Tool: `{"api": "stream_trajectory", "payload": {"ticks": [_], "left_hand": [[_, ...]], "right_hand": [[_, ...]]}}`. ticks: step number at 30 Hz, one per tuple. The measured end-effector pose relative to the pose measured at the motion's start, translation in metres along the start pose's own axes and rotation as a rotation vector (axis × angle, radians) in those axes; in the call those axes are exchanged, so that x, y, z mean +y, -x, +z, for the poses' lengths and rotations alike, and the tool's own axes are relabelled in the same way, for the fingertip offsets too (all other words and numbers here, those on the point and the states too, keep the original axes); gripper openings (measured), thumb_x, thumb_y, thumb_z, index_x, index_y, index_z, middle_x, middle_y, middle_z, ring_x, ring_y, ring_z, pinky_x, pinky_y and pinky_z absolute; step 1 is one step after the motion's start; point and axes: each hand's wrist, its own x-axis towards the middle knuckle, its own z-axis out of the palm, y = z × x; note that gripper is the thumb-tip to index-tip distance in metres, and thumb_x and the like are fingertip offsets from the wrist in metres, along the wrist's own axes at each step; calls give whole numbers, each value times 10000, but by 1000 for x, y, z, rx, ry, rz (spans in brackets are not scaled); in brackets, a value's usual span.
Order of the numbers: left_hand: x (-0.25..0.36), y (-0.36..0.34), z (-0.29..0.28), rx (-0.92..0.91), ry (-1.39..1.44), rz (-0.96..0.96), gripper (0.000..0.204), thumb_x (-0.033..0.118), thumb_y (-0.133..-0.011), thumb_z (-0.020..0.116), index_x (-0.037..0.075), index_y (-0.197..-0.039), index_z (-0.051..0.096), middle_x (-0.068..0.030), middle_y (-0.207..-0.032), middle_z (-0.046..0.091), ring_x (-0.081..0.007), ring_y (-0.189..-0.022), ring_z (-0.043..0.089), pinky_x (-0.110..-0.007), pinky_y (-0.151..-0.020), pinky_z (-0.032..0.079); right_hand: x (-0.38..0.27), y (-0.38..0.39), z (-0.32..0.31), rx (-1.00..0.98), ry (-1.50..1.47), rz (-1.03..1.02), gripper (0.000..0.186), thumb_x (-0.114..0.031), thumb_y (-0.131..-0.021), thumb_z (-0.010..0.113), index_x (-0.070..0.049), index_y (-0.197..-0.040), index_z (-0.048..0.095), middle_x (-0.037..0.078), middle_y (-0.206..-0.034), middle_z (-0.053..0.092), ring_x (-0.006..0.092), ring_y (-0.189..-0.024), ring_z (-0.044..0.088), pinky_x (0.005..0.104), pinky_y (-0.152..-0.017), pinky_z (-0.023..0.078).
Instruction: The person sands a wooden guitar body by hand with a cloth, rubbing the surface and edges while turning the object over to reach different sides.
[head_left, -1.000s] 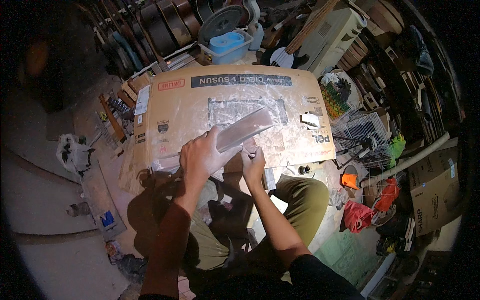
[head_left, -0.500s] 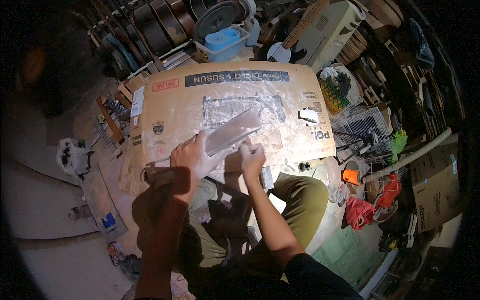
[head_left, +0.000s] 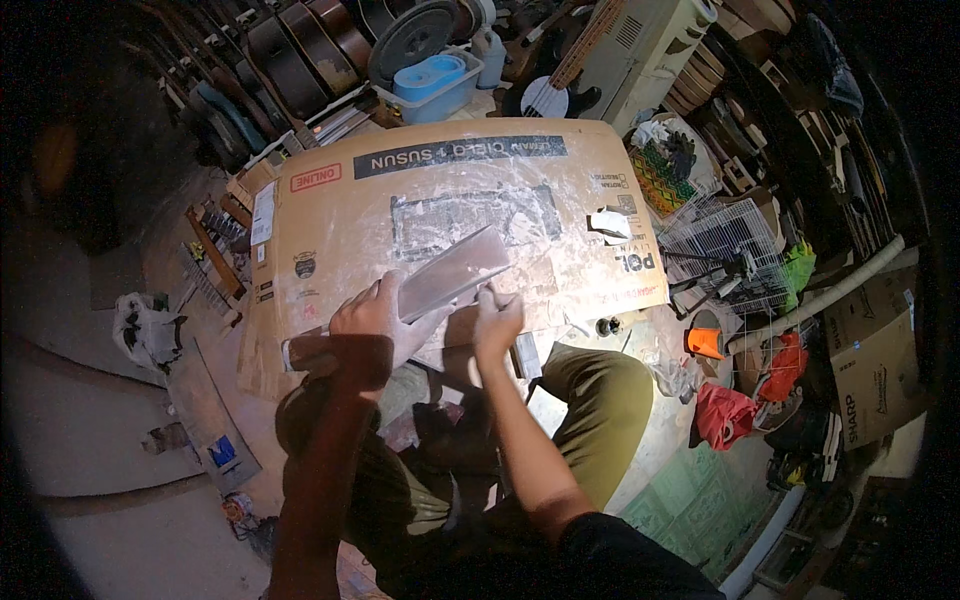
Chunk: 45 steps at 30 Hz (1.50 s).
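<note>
A pale, dusty, block-like piece (head_left: 455, 275) with a flat upper face and a narrow side lies slanted above the near part of a cardboard sheet (head_left: 330, 230). My left hand (head_left: 370, 320) grips its lower left end, the thumb along the near side. Against its near right edge, my right hand (head_left: 497, 318) is closed with fingers bent in; whatever they pinch is hidden. Whitish dust coats my fingers. A brown rounded piece (head_left: 310, 352) sticks out left of my left wrist; whether it joins the pale piece I cannot tell.
White dust streaks the cardboard, and a small white scrap (head_left: 610, 226) lies on its right side. Guitar bodies (head_left: 300, 60) and a blue tub (head_left: 430, 85) stand behind. A wire rack (head_left: 725, 255), an orange object (head_left: 705, 342) and red cloth (head_left: 725, 412) are at right.
The whole view has shifted slightly. My right hand is still closed at the piece's near edge, and my left hand keeps its grip; the piece looks tilted a little differently.
</note>
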Motion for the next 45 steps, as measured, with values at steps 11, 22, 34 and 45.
{"api": "stream_trajectory", "payload": {"ticks": [11, 22, 34, 45], "left_hand": [[-13, 3, 3, -17, 288, -115, 729, 488, -684, 856, 45, -1205, 603, -192, -983, 723, -356, -905, 716, -425, -806, 555], [-9, 0, 16, 12, 229, -82, 672, 322, -699, 876, 21, -1229, 595, -194, -1092, 704, -310, -1018, 695, -399, -893, 530], [4, 2, 29, -82, 224, -173, 633, 236, -726, 857, -15, -1217, 547, -189, -1129, 669, -288, -1024, 678, -398, -893, 529], [-50, 15, 51, 99, 338, -103, 635, 281, -712, 854, 8, -1210, 569, -162, -1037, 681, -274, -950, 680, -379, -828, 532]], "right_hand": [[-8, 15, 1, -125, 114, -251, 330, -197, -863, 743, 0, -772, 495, 175, -785, 529, 320, -733, 512, 440, -711, 423], [-23, 30, 6, -128, 261, -343, 262, -155, -851, 724, 2, -843, 514, 221, -929, 548, 412, -890, 563, 475, -776, 460], [-47, -18, -10, -176, 612, -298, 208, -207, -940, 600, -13, -965, 531, 207, -1003, 560, 414, -915, 572, 528, -749, 465], [-40, -8, 3, -333, 568, -439, 273, -211, -886, 658, -12, -1023, 532, 220, -1014, 555, 430, -929, 580, 528, -777, 482]]}}
